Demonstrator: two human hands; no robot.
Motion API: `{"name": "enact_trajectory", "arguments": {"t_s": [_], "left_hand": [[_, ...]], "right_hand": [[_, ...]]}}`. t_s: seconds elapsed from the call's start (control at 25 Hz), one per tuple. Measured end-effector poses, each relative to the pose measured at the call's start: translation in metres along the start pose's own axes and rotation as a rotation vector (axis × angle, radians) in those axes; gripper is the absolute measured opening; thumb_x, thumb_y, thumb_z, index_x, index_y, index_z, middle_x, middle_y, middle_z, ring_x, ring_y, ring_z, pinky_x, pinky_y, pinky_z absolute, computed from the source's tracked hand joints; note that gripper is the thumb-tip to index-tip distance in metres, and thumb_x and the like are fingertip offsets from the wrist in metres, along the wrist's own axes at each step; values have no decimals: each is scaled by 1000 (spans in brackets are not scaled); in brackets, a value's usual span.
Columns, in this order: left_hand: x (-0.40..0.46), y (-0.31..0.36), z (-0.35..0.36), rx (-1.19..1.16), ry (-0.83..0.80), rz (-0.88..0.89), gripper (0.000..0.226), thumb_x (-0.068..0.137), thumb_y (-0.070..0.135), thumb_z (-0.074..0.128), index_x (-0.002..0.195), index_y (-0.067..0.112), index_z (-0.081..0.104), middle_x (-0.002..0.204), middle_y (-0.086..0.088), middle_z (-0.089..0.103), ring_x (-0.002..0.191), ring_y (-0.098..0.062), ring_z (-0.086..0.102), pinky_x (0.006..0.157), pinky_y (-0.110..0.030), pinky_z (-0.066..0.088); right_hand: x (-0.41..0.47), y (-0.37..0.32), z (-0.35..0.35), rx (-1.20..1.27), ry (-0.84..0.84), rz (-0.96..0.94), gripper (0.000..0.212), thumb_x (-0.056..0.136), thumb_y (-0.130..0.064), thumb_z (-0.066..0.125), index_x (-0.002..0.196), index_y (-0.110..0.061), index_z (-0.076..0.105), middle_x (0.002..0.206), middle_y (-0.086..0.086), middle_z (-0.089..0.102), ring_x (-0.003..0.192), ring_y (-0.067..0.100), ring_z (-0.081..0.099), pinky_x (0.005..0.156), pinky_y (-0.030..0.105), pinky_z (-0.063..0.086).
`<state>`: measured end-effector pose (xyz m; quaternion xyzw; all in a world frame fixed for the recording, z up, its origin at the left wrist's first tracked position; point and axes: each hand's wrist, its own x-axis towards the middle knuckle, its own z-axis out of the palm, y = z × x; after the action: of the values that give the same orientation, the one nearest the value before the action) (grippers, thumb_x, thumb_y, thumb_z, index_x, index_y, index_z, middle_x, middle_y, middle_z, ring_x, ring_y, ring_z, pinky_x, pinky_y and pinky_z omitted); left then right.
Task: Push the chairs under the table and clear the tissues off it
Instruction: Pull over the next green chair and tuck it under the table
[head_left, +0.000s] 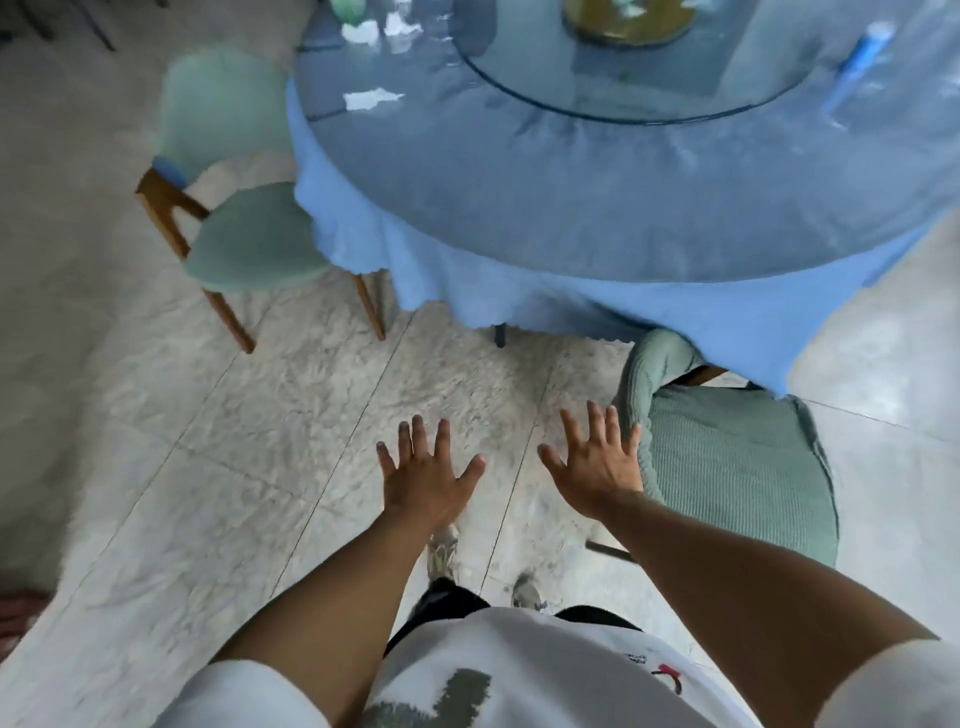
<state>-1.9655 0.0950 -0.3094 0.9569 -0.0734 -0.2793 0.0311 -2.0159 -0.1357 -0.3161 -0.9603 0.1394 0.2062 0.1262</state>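
A round table (597, 208) with a blue cloth and a glass top fills the upper right. White tissues (371, 98) lie on its left part, with more tissues (379, 28) further back. A green chair (249, 249) with wooden legs stands at the table's left, its seat partly under the cloth. A second green chair (737, 467) stands at the lower right, its back toward me. My right hand (597, 462) is spread open just left of that chair's back, fingertips close to it. My left hand (426, 473) hovers open over the floor, holding nothing.
A glass turntable (519, 88) with a gold centrepiece (628, 21) sits on the table. A blue and white object (862, 52) lies at the table's right. Grey marble floor tiles (260, 441) spread in front of me; my feet show below my hands.
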Motion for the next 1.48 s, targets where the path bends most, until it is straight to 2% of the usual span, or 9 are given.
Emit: {"name": "enact_trajectory", "arguments": {"t_s": [0.24, 0.44, 0.76, 0.92, 1.08, 1.2, 1.36, 1.48], "left_hand": [[121, 54, -61, 125, -40, 337, 88, 95, 78, 17, 164, 28, -4, 172, -12, -12, 158, -31, -14, 123, -60, -9], [181, 111, -106, 353, -88, 646, 88, 94, 79, 10, 162, 28, -13, 169, -11, -23, 155, -29, -24, 122, -60, -15], [219, 233, -98, 721, -89, 1149, 86, 97, 74, 14, 162, 25, -14, 169, -14, -22, 155, -31, -24, 124, -57, -12], [231, 290, -92, 773, -99, 1273, 92, 88, 78, 3, 163, 25, -11, 170, -14, -19, 157, -29, -20, 126, -53, -12], [249, 330, -86, 854, -165, 1387, 86, 98, 73, 18, 163, 24, -9, 171, -13, -16, 157, -29, -19, 126, -53, -12], [268, 353, -73, 962, -219, 1518, 86, 98, 73, 19, 164, 23, -6, 171, -14, -13, 157, -30, -16, 126, -53, -8], [289, 362, -55, 1052, -313, 1637, 85, 97, 73, 17, 164, 24, 0, 172, -12, -8, 158, -30, -13, 127, -53, -7], [309, 362, -46, 1094, -380, 1674, 85, 97, 75, 15, 164, 23, 9, 173, -8, -1, 159, -27, -9, 127, -53, -5]], "right_hand": [[48, 17, -33, 132, 151, 350, 75, 101, -66, 20, 164, -29, 3, 172, 12, -3, 159, 33, -6, 126, 58, -7], [64, 13, -55, 337, 229, 671, 74, 103, -64, 24, 164, -27, 6, 172, 13, -3, 159, 33, -5, 126, 57, -6], [74, 65, -51, 556, 296, 1039, 73, 103, -63, 22, 163, -23, 7, 171, 14, -1, 159, 34, -1, 126, 58, -4], [76, 85, -44, 650, 284, 1152, 72, 104, -60, 22, 163, -22, 8, 171, 16, 1, 158, 35, 1, 126, 59, -1], [86, 83, -40, 748, 246, 1282, 68, 105, -59, 23, 162, -23, 13, 171, 16, 3, 158, 35, 4, 126, 58, 1], [101, 68, -30, 842, 253, 1426, 64, 105, -58, 26, 160, -26, 21, 170, 16, 10, 157, 36, 9, 127, 58, 4], [123, 43, -18, 944, 243, 1596, 61, 104, -57, 29, 156, -25, 33, 167, 15, 21, 155, 35, 19, 126, 58, 4], [141, 27, -9, 938, 233, 1702, 60, 103, -57, 26, 149, -24, 46, 157, 13, 41, 149, 33, 30, 128, 55, 1]]}}
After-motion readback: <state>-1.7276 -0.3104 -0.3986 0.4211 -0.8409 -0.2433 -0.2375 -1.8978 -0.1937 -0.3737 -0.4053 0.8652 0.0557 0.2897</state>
